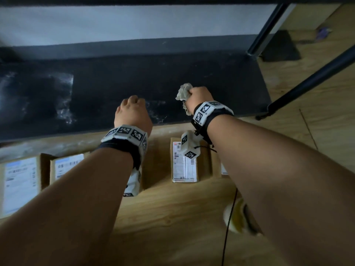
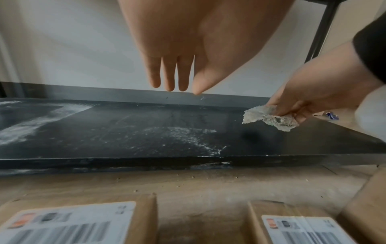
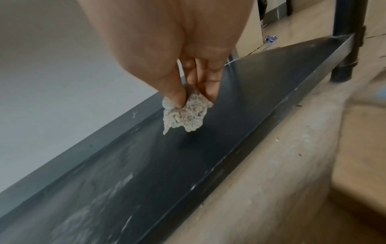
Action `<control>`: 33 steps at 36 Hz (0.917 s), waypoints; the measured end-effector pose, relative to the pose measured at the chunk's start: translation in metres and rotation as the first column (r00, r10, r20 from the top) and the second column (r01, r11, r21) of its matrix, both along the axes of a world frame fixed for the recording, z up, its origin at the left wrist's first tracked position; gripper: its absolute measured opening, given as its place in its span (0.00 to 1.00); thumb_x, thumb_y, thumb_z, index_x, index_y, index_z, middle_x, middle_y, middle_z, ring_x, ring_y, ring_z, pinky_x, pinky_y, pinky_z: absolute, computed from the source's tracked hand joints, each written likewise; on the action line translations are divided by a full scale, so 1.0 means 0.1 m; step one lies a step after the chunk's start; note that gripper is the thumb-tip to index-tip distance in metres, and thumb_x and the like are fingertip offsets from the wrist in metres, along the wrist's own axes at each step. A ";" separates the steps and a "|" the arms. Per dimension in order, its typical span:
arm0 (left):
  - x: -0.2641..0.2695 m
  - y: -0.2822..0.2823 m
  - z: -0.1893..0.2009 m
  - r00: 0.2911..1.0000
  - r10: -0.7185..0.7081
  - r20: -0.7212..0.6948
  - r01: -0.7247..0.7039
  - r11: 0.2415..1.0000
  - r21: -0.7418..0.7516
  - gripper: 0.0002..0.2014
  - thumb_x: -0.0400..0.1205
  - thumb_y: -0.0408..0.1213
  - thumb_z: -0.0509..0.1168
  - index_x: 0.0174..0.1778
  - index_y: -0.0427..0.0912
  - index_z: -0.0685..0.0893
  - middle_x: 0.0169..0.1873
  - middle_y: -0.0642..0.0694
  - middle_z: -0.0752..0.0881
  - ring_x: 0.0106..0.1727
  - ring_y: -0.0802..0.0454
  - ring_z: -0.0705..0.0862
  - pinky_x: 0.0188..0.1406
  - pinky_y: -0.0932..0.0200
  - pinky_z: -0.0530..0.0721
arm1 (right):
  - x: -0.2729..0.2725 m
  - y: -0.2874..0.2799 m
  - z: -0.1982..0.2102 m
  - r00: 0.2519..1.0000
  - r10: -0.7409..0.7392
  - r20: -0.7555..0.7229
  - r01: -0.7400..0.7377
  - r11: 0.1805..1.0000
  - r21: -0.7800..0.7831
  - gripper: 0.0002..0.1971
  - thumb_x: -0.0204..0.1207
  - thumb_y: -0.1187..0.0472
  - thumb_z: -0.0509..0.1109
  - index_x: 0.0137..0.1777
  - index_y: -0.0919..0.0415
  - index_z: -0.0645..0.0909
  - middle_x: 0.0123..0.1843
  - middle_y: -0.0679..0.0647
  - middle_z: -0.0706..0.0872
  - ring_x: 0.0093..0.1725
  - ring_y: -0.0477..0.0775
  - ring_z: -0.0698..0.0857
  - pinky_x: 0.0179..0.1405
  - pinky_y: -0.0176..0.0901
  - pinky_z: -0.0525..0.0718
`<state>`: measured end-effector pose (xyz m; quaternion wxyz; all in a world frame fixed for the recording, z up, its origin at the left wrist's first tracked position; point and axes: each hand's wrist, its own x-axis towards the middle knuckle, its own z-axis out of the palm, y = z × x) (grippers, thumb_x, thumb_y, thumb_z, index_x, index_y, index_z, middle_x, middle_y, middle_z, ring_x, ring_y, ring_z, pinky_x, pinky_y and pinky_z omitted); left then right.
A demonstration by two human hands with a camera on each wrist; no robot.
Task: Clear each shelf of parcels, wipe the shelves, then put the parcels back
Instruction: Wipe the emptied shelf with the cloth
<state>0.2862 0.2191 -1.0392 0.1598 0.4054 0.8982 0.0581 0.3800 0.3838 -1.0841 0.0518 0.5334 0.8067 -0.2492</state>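
A low black shelf (image 1: 192, 77) runs across the floor, bare of parcels and streaked with white dust (image 2: 183, 137). My right hand (image 1: 199, 96) pinches a crumpled grey-white rag (image 1: 184, 92) between thumb and fingers, just above the shelf's right half (image 3: 250, 107); the rag (image 3: 184, 115) hangs from the fingertips. My left hand (image 1: 134, 110) hovers above the shelf's front edge, fingers straight and together, holding nothing (image 2: 173, 74). Several cardboard parcels with white labels lie on the floor before the shelf (image 1: 19, 181) (image 1: 184, 162).
Black rack posts (image 1: 267, 27) (image 1: 315, 77) rise at the shelf's right end. A white wall (image 1: 115, 22) backs the shelf. Wooden floor (image 1: 172, 217) lies under my arms, with a thin black cable (image 1: 229, 227) and a pale yellowish object (image 1: 236, 217) near my right forearm.
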 end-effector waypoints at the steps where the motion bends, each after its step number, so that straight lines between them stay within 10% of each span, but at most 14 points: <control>1: 0.03 0.05 -0.01 1.000 -0.001 0.002 0.001 1.000 0.007 0.26 0.80 0.27 0.56 0.76 0.41 0.69 0.77 0.44 0.67 0.77 0.43 0.63 0.76 0.48 0.65 | 0.04 0.06 -0.01 1.000 -0.026 0.005 0.026 1.000 0.009 0.14 0.80 0.57 0.63 0.60 0.62 0.83 0.59 0.61 0.83 0.57 0.62 0.85 0.52 0.45 0.83; 8: 0.17 0.42 -0.15 0.999 -0.020 0.038 0.019 1.000 0.013 0.26 0.78 0.28 0.59 0.75 0.41 0.71 0.75 0.44 0.69 0.76 0.44 0.65 0.75 0.49 0.66 | 0.36 0.56 -0.10 0.971 -0.193 0.137 0.191 0.981 0.030 0.24 0.82 0.59 0.65 0.76 0.66 0.70 0.76 0.63 0.69 0.73 0.62 0.73 0.70 0.48 0.73; 22: 0.04 0.75 -0.44 0.997 -0.057 0.044 0.059 0.998 -0.034 0.26 0.79 0.29 0.62 0.75 0.43 0.70 0.75 0.46 0.69 0.76 0.45 0.64 0.75 0.51 0.64 | -0.20 1.19 -0.39 0.975 -0.221 0.037 0.222 0.974 -0.031 0.21 0.75 0.55 0.73 0.68 0.58 0.79 0.66 0.53 0.82 0.62 0.57 0.83 0.62 0.47 0.82; 33: -0.17 0.79 -0.38 0.998 -0.056 0.031 0.057 0.996 -0.064 0.29 0.76 0.30 0.66 0.75 0.41 0.70 0.76 0.44 0.68 0.77 0.42 0.64 0.76 0.48 0.64 | -0.35 0.72 -0.19 0.997 -0.082 -0.006 0.082 0.997 0.003 0.19 0.85 0.60 0.57 0.74 0.64 0.71 0.73 0.60 0.75 0.70 0.63 0.77 0.68 0.53 0.76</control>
